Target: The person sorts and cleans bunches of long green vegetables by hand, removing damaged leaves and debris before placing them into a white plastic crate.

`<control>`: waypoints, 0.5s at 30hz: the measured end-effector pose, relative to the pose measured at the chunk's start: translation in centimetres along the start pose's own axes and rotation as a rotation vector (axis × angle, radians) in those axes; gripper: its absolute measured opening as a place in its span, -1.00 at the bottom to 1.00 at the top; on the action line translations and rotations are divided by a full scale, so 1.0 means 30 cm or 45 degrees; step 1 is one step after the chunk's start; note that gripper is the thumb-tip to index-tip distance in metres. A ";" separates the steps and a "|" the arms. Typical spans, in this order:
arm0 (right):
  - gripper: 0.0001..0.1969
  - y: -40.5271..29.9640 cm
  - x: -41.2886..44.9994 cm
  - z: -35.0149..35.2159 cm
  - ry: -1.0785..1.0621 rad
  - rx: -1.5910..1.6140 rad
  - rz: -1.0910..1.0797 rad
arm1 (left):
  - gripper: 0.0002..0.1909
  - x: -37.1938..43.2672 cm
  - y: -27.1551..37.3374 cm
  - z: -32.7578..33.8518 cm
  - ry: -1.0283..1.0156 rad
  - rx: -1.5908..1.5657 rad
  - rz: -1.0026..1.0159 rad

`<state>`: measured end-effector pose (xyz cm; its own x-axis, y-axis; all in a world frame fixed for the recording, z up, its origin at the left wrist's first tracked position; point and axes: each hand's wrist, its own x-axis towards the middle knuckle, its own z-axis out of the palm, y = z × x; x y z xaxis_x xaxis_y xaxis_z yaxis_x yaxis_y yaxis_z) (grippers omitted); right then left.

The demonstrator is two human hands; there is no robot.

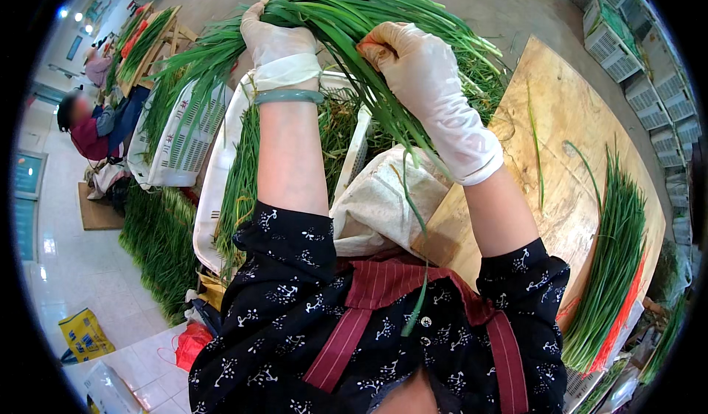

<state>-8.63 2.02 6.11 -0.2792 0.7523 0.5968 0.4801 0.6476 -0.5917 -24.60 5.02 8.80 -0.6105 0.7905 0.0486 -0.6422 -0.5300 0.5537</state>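
Observation:
A long bunch of green Chinese chives [354, 13] arches across the top of the view. My left hand [282, 40], in a white glove, is closed around its leafy part. Leaf tips hang down to the left of that wrist. My right hand [412, 60], also gloved, pinches several leaves with the fingertips, and the glove is stained at the fingers. Beneath my forearms stands a white plastic crate [218, 192] with chives and loose trimmings [337, 132]. One loose leaf dangles over the apron [387, 292].
A wooden board [558, 137] to the right bears a pile of chives [603, 270] beside red strips [622, 314]. A white woven sack [387, 203] lies before me. More chives [157, 242] cover the floor at left, near a seated person [88, 126]. Stacked crates [614, 40] line the right.

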 end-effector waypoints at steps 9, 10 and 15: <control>-0.87 0.048 0.052 -0.046 0.114 0.444 0.186 | -0.85 -0.078 -0.052 0.043 -0.367 0.183 -0.037; -0.85 0.035 0.055 -0.064 0.157 0.565 0.159 | -0.84 -0.073 -0.052 0.049 -0.247 0.084 -0.114; -0.69 0.039 0.059 -0.354 0.401 0.907 -0.056 | -0.86 -0.021 -0.039 0.030 -0.076 -0.070 -0.178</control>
<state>0.27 2.82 12.22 0.0147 0.7230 0.6907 -0.2059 0.6781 -0.7055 -23.06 5.42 8.87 -0.4856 0.8738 0.0248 -0.7445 -0.4283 0.5122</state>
